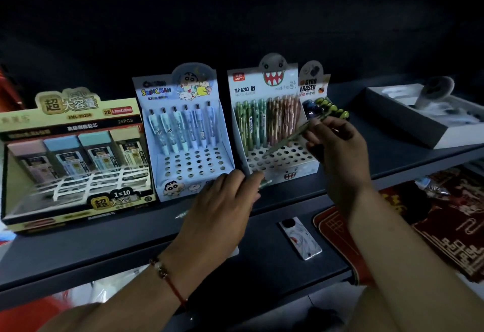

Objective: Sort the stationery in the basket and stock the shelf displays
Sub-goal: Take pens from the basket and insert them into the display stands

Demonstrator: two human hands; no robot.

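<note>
I see my right hand [337,148] pinching a green mechanical pencil [293,136] near its upper end; the pencil slants down to the left, its tip just over the perforated holder tray of the monster-print LANTU pencil display box [264,124]. That box already has green pencils standing in its left rows and brownish-pink ones in its right rows, with the front holes bare. My left hand [222,206] rests at the lower left front corner of the same box, fingers curled around a few more green pencils [264,183] whose ends poke out past the fingertips. A red cord bracelet [167,279] sits on that wrist. Just left stands the Shin-chan pen display [183,132] with one back row of pale blue pens, and further left the pencil-lead refill box [70,158]. Behind the LANTU box is a gyro eraser display [317,95]. All stand on a dark shelf [379,156]; a phone [300,238] lies on the ledge below.
</note>
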